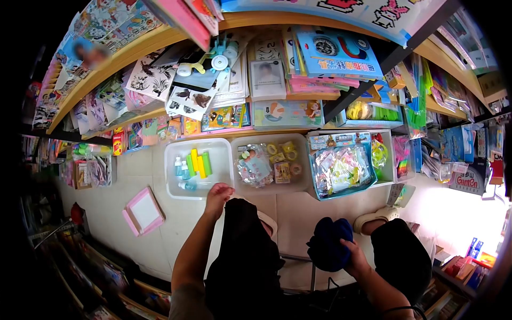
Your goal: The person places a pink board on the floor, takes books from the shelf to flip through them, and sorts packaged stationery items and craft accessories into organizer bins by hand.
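Note:
My right hand is closed on a bunched dark blue cloth, held between my knees near the right leg. Close to the front right corner of a white bin, my left hand has its fingers drawn together; whether anything small is in them cannot be made out. Inside that bin lie yellow and green bars and small light blue bottles. Beside it, a clear bin holds a bag of small items and yellow rolls and packets.
A blue box of packaged toys stands right of the bins. A pink-framed tray lies on the floor at left. Shelves packed with stationery and toys span the front. A metal stool leg shows between my legs.

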### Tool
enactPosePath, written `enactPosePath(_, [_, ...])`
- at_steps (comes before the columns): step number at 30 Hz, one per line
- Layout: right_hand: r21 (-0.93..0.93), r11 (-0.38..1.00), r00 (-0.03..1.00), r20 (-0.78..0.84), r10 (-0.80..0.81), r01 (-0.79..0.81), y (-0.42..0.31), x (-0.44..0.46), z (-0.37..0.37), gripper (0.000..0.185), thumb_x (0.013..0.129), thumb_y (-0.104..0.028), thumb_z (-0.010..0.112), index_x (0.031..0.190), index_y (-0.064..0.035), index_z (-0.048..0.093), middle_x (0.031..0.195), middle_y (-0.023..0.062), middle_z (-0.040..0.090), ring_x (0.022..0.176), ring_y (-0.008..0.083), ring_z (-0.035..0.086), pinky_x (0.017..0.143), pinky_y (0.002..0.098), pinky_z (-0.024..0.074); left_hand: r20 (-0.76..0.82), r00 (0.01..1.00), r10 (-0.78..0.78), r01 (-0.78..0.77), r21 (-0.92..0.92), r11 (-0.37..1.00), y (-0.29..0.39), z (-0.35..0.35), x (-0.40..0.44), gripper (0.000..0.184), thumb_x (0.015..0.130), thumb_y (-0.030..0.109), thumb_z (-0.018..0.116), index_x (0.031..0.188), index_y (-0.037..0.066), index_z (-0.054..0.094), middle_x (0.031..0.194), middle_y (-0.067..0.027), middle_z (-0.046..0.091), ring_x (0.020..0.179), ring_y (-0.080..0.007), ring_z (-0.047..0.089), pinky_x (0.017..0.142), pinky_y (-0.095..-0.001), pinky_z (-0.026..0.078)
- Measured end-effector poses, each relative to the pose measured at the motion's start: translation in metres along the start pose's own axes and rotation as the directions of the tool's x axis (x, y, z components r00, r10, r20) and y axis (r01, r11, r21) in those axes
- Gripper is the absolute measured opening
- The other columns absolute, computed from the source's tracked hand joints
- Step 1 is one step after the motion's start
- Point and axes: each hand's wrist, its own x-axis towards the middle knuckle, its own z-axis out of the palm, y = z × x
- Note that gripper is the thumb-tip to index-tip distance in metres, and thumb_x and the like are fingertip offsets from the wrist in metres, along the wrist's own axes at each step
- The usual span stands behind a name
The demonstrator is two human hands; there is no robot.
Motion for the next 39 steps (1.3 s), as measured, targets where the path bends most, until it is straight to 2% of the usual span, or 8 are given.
enactPosePath(6, [-0.088,0.996,1.0,-0.015,-0.01,0.008,0.0,0.004,0.0,0.039,0.081,-0.011,0.058,0.116,-0.0018,0.045,0.106,0.0114,0.055,0.096,0.022,0.056,0.086,0.0346,0.0444,0.475,0.875,-0.097,-0.136,0.433,0.891,-0.095,0.038,0.011,0.013,0.08,0.015,0.056,0.089,0.005,0.055,0.077,-0.0054,0.058,0.076,-0.0179,0.056,0.068,-0.0307,0.046])
enactPosePath(10, [-0.261,0.964,0.997,-0.052,-0.059,0.043,-0.002,0.007,0.003,0.038,0.079,-0.011,0.061,0.114,-0.0016,0.047,0.103,0.0102,0.057,0.093,0.0192,0.056,0.082,0.0308,0.0453,0.877,0.479,0.029,-0.842,0.45,0.298,-0.107,0.053,0.023,0.022,0.074,0.02,0.058,0.093,0.008,0.058,0.079,-0.0105,0.057,0.075,-0.0277,0.056,0.069,-0.0372,0.045])
enactPosePath(15, [-0.378,0.915,0.989,0.02,-0.148,0.144,-0.006,0.009,0.019,0.038,0.081,-0.016,0.062,0.112,-0.0011,0.046,0.101,0.0093,0.056,0.091,0.0173,0.056,0.081,0.0284,0.0447,0.374,0.899,-0.23,-0.271,0.885,0.378,0.039,0.072,-0.022,0.034,0.077,0.009,0.062,0.109,0.004,0.05,0.11,-0.0131,0.056,0.1,-0.0232,0.056,0.085,-0.033,0.044])
enactPosePath(17, [-0.349,0.921,0.985,0.042,-0.169,0.173,-0.006,0.015,0.03,0.04,0.082,-0.018,0.061,0.114,-0.0008,0.044,0.102,0.0091,0.056,0.092,0.017,0.055,0.081,0.028,0.0444,0.555,0.813,-0.174,-0.366,0.721,0.588,0.088,0.083,-0.042,0.048,0.081,0.017,0.061,0.121,0.002,0.039,0.114,-0.0178,0.051,0.107,-0.0281,0.051,0.09,-0.0319,0.041])
enactPosePath(24, [-0.42,0.901,0.9,0.427,0.088,0.111,-0.001,0.013,0.111,0.046,0.086,-0.026,0.054,0.123,-0.0027,0.04,0.111,0.0086,0.053,0.097,0.0171,0.053,0.085,0.0267,0.0423,0.789,0.615,0.015,-0.774,0.6,0.203,0.155,0.182,-0.219,0.082,0.065,0.023,0.072,0.128,0.001,0.025,0.126,-0.0312,0.031,0.111,-0.0466,0.04,0.093,-0.0452,0.038])
enactPosePath(26, [-0.604,0.794,0.854,0.447,0.265,0.07,-0.002,0.017,0.121,0.041,0.085,-0.027,0.052,0.12,-0.0059,0.045,0.111,0.0066,0.053,0.099,0.0159,0.051,0.08,0.0282,0.0454,0.596,0.8,-0.064,-0.599,0.795,-0.095,0.145,0.194,-0.237,0.062,0.066,0.01,0.067,0.119,0.001,0.035,0.113,-0.027,0.041,0.097,-0.042,0.05,0.08,-0.043,0.047])
enactPosePath(34, [-0.944,0.295,0.957,0.21,0.201,0.146,-0.042,0.106,0.128,0.048,0.077,-0.028,0.064,0.116,-0.0081,0.047,0.109,0.0118,0.051,0.104,0.0204,0.05,0.084,0.0362,0.045,0.653,0.753,-0.083,-0.65,0.757,0.058,0.076,0.189,-0.229,0.042,0.063,0.002,0.064,0.099,-0.002,0.045,0.098,-0.018,0.047,0.083,-0.0355,0.055,0.06,-0.041,0.05])
enactPosePath(39, [-0.749,-0.636,0.923,0.356,-0.149,0.187,-0.027,0.202,0.168,0.07,0.069,-0.028,0.07,0.127,-0.011,0.034,0.131,0.0179,0.029,0.116,0.0354,0.04,0.091,0.044,0.0406,0.626,0.779,-0.038,-0.626,0.774,-0.096,0.094,0.197,-0.216,0.039,0.068,0.015,0.062,0.102,0.0,0.048,0.094,-0.0138,0.046,0.076,-0.0301,0.053,0.046,-0.0388,0.049])
